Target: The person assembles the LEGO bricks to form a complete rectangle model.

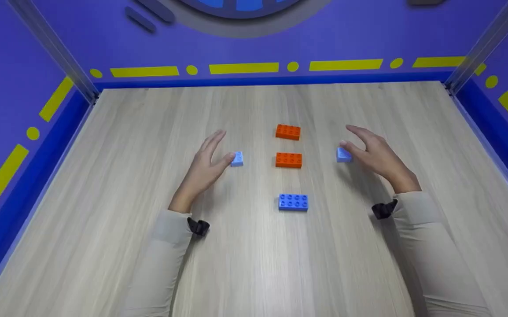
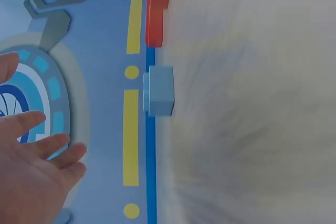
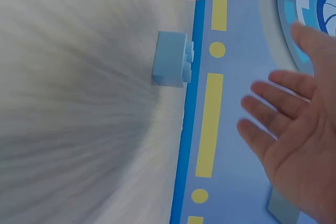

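My left hand [image 1: 206, 166] hovers with spread, relaxed fingers beside a small light blue brick [image 1: 237, 159], its thumb overlapping the brick's left edge in the head view. In the left wrist view that light blue brick [image 2: 161, 91] stands apart from the fingers. On the other side, my right hand [image 1: 378, 157] is likewise spread, thumb overlapping a second light blue brick [image 1: 343, 155]. The right wrist view shows this brick [image 3: 170, 59] free of the hand. Between the hands lie two orange bricks, a far one [image 1: 288, 131] and a nearer one [image 1: 288, 160].
A larger blue brick [image 1: 293, 202] lies closer to me, in line with the orange ones. All bricks are on a wood-grain table [image 1: 245, 264]. Purple-blue panels with yellow marks [image 1: 244, 68] wall the table at the back and both sides.
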Available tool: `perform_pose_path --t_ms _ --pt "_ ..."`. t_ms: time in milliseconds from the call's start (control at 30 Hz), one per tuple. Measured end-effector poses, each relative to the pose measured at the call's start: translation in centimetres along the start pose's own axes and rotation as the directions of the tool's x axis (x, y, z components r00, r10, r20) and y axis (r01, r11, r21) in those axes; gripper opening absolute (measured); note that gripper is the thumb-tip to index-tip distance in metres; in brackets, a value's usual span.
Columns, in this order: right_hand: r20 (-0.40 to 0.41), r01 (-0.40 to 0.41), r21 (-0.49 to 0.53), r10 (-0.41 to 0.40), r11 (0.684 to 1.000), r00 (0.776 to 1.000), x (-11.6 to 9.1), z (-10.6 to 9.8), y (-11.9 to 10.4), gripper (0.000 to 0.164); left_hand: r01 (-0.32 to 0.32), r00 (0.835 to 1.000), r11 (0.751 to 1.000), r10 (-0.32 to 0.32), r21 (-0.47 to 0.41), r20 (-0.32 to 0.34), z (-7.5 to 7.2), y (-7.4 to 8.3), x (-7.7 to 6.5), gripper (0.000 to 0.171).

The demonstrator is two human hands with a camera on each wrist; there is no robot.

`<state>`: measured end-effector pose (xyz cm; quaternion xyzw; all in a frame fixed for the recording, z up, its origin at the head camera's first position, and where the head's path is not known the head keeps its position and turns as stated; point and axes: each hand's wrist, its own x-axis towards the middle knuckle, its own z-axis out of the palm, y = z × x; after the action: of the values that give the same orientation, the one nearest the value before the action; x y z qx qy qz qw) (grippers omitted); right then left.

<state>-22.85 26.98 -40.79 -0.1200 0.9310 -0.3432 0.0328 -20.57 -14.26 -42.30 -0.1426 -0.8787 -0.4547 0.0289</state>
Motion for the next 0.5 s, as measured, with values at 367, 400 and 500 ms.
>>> perform_pose_path --t_ms 367,400,500 --pt "0.135 0.062 0.046 -0.068 0.997 0.989 2.0 0.6 -0.7 0.060 0.020 0.988 0.950 0.029 -0.312 0.153 1.8 0.6 -0.2 0.061" --pt "0.142 0.063 0.054 -0.070 0.997 0.987 2.1 0.8 -0.8 0.058 0.023 0.986 0.945 0.033 -0.327 0.166 2.1 0.6 -0.3 0.061" --pt "0.158 0.077 0.068 -0.087 0.995 0.984 2.4 1.3 -0.9 0.056 0.034 0.977 0.930 0.046 -0.365 0.208 2.8 0.9 -0.5 0.059"
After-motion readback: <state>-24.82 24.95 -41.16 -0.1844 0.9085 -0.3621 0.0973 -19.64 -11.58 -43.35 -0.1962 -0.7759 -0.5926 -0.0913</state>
